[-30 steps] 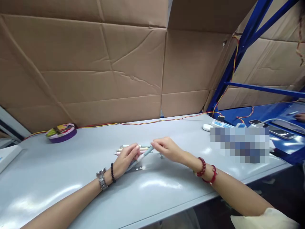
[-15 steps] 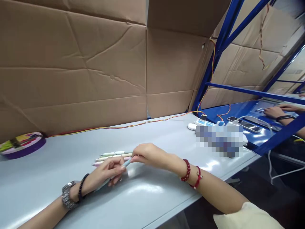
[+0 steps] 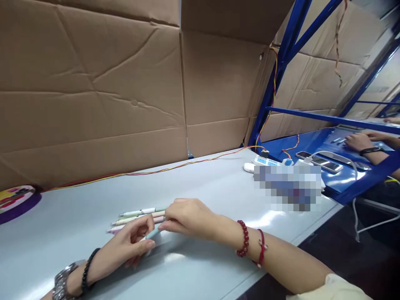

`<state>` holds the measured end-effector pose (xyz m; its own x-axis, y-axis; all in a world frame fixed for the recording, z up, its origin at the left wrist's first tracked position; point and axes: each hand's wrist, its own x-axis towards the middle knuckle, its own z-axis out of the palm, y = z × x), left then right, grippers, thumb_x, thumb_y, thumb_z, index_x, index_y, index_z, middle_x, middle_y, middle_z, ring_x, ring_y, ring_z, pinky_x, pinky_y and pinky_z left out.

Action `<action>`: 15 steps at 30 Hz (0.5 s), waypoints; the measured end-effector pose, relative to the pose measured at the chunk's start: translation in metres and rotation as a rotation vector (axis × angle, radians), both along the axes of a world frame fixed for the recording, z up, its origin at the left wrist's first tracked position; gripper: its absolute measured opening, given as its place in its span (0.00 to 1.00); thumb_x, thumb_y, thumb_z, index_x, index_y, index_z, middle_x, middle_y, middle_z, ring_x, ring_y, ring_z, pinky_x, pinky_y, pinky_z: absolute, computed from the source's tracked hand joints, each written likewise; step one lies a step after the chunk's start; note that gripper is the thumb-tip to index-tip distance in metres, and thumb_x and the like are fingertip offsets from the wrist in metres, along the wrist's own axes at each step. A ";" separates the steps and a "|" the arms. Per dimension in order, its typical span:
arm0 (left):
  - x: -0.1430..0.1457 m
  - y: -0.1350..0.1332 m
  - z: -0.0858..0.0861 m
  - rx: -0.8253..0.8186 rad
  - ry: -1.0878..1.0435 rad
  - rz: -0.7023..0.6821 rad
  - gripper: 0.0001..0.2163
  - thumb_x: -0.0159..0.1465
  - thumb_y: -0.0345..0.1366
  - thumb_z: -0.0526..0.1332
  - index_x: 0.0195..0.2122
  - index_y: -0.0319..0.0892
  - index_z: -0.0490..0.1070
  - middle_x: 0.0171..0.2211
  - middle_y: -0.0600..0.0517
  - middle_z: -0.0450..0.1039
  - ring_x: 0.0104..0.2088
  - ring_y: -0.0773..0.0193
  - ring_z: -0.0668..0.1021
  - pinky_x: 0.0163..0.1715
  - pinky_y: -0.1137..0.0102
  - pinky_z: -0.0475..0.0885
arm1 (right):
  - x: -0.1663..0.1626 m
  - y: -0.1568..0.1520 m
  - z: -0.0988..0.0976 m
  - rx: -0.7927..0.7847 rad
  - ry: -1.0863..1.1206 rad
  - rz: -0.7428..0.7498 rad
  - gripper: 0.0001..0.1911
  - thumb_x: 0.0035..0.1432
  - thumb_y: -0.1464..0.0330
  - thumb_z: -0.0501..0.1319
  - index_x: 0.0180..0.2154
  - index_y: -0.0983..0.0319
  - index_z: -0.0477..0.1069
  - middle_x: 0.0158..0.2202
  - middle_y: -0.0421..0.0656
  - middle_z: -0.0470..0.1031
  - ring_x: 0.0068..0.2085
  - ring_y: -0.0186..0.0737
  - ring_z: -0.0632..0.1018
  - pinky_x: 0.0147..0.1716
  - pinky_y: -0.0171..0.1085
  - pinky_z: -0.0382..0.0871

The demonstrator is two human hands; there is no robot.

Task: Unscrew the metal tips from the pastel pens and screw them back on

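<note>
A light blue pen is pinched at its upper end by the fingertips of my right hand. Its other end points into the gap between the thumb and curled index finger of my left hand. Those fingers are apart, loosely around the pen; whether one touches it from behind is hidden. Just beyond both hands, several pastel pens lie side by side on the table, among them a white and green pen and a pink pen. My hands cover parts of this row.
The pale table runs back to a cardboard wall. A purple-rimmed round box stands at far left. Red and yellow wires run along the back. At right are a power strip, a blue frame and another person's hand.
My left thumb and index finger have spread apart and drawn slightly away from the blue pen. My right hand still pinches it. The whole view has shifted a little.
</note>
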<state>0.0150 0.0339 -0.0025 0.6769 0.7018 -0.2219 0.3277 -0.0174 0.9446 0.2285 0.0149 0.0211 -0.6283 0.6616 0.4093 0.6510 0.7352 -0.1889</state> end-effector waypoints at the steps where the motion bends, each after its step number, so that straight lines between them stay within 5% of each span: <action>1: 0.000 0.001 -0.002 -0.005 -0.002 0.008 0.18 0.55 0.51 0.61 0.29 0.44 0.56 0.18 0.61 0.61 0.12 0.75 0.61 0.11 0.80 0.59 | 0.001 0.001 0.001 -0.013 0.028 0.017 0.13 0.62 0.61 0.56 0.29 0.62 0.67 0.27 0.38 0.72 0.31 0.34 0.70 0.28 0.31 0.62; 4: 0.001 0.003 -0.004 -0.048 -0.002 0.007 0.18 0.57 0.52 0.58 0.25 0.44 0.55 0.14 0.61 0.58 0.11 0.74 0.61 0.13 0.78 0.62 | 0.005 0.002 0.003 -0.045 0.118 0.084 0.08 0.60 0.64 0.59 0.35 0.63 0.67 0.32 0.39 0.73 0.35 0.33 0.71 0.34 0.30 0.65; 6: 0.002 0.003 -0.003 -0.063 0.014 0.002 0.18 0.57 0.51 0.59 0.24 0.43 0.57 0.15 0.59 0.62 0.14 0.71 0.66 0.15 0.77 0.63 | 0.006 0.002 0.003 -0.046 0.149 0.093 0.12 0.59 0.60 0.59 0.38 0.62 0.66 0.34 0.40 0.73 0.36 0.34 0.71 0.35 0.31 0.65; 11: -0.002 0.005 -0.006 -0.116 0.014 -0.032 0.18 0.55 0.52 0.61 0.23 0.43 0.60 0.18 0.57 0.62 0.19 0.68 0.67 0.16 0.77 0.63 | -0.001 0.001 -0.004 0.036 -0.022 -0.065 0.21 0.59 0.53 0.55 0.23 0.61 0.68 0.18 0.38 0.69 0.24 0.37 0.67 0.22 0.36 0.58; 15: -0.011 0.011 -0.019 -0.161 0.007 -0.063 0.17 0.56 0.52 0.61 0.23 0.43 0.62 0.17 0.57 0.60 0.16 0.70 0.64 0.17 0.76 0.62 | -0.003 0.002 -0.011 0.184 0.045 -0.034 0.23 0.61 0.54 0.52 0.21 0.61 0.66 0.17 0.38 0.68 0.24 0.36 0.66 0.20 0.36 0.55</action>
<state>0.0043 0.0448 -0.0216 0.7163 0.6132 -0.3331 0.3377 0.1131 0.9344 0.2254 0.0166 0.0099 -0.5853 0.5936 0.5523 0.6699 0.7378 -0.0830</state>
